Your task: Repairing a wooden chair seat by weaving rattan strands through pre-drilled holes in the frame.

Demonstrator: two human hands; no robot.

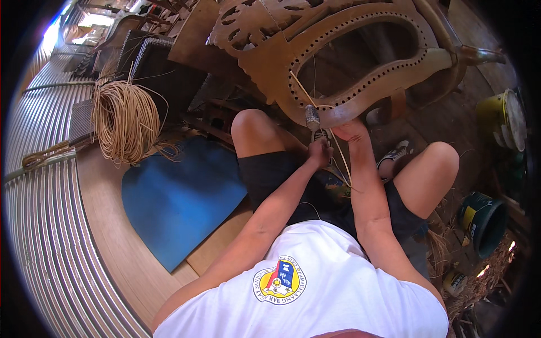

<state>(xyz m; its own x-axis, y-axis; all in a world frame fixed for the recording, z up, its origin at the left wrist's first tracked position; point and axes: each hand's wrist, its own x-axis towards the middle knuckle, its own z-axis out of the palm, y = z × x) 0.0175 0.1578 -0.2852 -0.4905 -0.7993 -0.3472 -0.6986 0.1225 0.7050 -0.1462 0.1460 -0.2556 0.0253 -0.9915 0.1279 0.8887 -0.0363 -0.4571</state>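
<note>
A carved brown wooden chair frame (265, 67) with a row of holes round its oval opening lies above my knees. Pale cane strands (301, 84) run across its lower left corner and hang below it. My left hand (320, 151) is closed on a tool (313, 117) with a grey cylindrical head, held upright against the frame's lower edge. My right hand (352, 130) is at the underside of that edge, just right of the tool, with its fingers mostly hidden by the wood.
A large cane coil (127, 121) is at left beside dark stacked furniture. A blue board (177, 203) lies by my left leg on a pale board (98, 203), near corrugated metal (45, 214). A yellow bucket (490, 118) and dark green bucket (482, 222) stand at right.
</note>
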